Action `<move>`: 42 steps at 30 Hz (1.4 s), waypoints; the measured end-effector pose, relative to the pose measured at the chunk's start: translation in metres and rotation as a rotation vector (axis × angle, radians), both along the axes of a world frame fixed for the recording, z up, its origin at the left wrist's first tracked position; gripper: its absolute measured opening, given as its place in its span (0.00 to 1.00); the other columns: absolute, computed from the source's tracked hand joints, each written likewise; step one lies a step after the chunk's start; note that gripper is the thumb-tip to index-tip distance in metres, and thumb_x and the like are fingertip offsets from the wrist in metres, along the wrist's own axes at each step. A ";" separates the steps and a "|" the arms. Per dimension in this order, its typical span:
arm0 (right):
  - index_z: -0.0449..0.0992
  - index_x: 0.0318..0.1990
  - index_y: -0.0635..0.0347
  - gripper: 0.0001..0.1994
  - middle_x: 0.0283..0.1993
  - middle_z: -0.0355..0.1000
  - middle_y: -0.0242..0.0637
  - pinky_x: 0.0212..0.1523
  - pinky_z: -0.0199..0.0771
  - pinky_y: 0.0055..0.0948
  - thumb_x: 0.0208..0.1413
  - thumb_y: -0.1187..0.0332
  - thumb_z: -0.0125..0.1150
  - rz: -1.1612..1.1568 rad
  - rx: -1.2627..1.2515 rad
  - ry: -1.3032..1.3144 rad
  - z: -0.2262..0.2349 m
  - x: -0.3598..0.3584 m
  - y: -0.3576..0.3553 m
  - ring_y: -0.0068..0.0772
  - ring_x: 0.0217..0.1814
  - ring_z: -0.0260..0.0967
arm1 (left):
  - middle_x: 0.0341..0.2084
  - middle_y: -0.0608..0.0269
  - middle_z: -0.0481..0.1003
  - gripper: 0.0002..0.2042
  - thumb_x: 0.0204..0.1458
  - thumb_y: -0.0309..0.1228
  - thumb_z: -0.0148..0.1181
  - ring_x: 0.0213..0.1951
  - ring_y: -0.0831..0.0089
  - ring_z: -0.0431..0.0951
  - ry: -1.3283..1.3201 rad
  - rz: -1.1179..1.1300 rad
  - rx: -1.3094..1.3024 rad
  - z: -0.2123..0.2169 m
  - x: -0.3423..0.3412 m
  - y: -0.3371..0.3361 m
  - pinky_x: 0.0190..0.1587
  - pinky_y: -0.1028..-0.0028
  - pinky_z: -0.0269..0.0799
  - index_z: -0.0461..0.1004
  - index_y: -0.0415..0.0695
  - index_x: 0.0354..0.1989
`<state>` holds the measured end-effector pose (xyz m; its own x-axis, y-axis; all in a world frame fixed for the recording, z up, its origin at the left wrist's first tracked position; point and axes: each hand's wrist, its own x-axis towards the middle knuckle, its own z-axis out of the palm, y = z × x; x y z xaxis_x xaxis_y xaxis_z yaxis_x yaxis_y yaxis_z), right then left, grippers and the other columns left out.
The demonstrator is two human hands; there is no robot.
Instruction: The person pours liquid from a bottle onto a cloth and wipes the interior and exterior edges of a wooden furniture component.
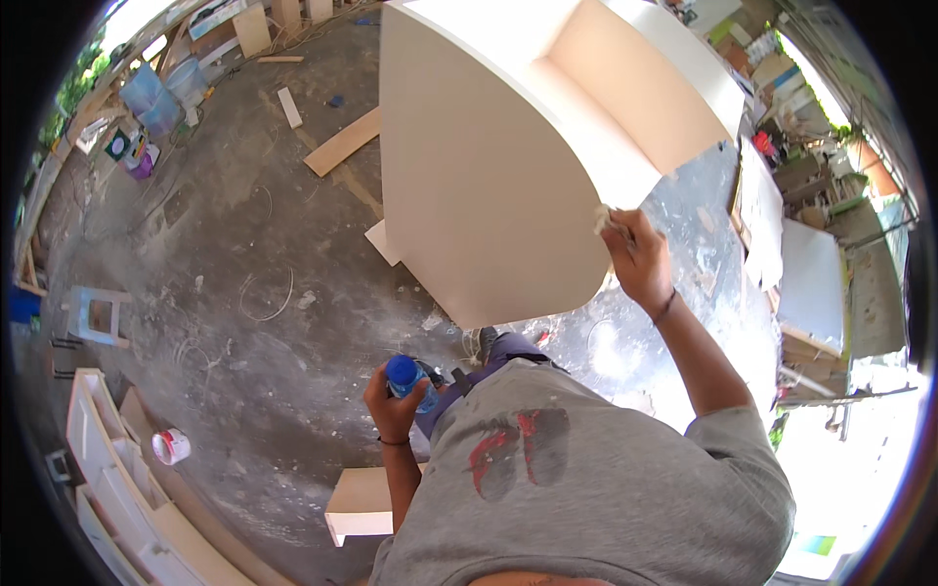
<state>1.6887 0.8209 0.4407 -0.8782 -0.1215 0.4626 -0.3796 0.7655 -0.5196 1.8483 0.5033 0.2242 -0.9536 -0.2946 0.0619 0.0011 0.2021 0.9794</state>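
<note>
White-painted board makes up the big cabinet [489, 166] standing on the dusty concrete floor [215, 293], and the right hand [637, 256] presses a small pale cloth [606, 221] against its lower right edge, the grip closed around that wad. The left hand [394, 402] hangs low by the hip, its grip wrapped around a blue-capped bottle [405, 376]. Rubbing so near the corner could, I judge, let the cloth slip off the edge and drag the knuckles along it, or smear the finish if the cloth carries floor grit. The bottle, held slack at the side, might tip and drip onto the grey shirt [586, 469]. Loose wire [269, 298] and wood offcuts [342, 145] underfoot invite a stumble.
</note>
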 end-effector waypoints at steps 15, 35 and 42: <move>0.65 0.49 0.61 0.21 0.39 0.67 0.35 0.47 0.67 0.23 0.67 0.50 0.38 0.558 -0.537 -0.502 0.005 -0.163 -0.067 0.23 0.41 0.64 | 0.38 0.64 0.77 0.20 0.41 0.24 0.67 0.38 0.77 0.73 -0.001 0.035 -0.048 0.034 -0.037 0.055 0.43 0.76 0.69 0.75 0.37 0.46; 0.75 0.48 0.62 0.18 0.47 0.74 0.43 0.46 0.73 0.36 0.55 0.60 0.62 0.585 -0.329 -0.579 -0.146 -0.245 0.034 0.38 0.50 0.72 | 0.32 0.65 0.78 0.24 0.41 0.39 0.75 0.35 0.78 0.76 -0.142 0.557 -0.277 0.112 -0.057 0.209 0.40 0.75 0.72 0.75 0.37 0.42; 0.79 0.38 0.62 0.12 0.37 0.76 0.39 0.44 0.68 0.37 0.52 0.63 0.63 0.810 -0.179 -0.710 -0.161 -0.209 0.013 0.41 0.40 0.70 | 0.32 0.64 0.78 0.25 0.41 0.41 0.75 0.35 0.79 0.76 -0.170 0.630 -0.338 0.119 -0.048 0.221 0.39 0.76 0.72 0.75 0.36 0.43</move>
<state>1.4793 0.8338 0.2801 -0.6421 -0.7650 -0.0494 -0.3065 0.3153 -0.8982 1.8003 0.7244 0.3431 -0.6139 -0.7812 0.1131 -0.3613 0.4055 0.8396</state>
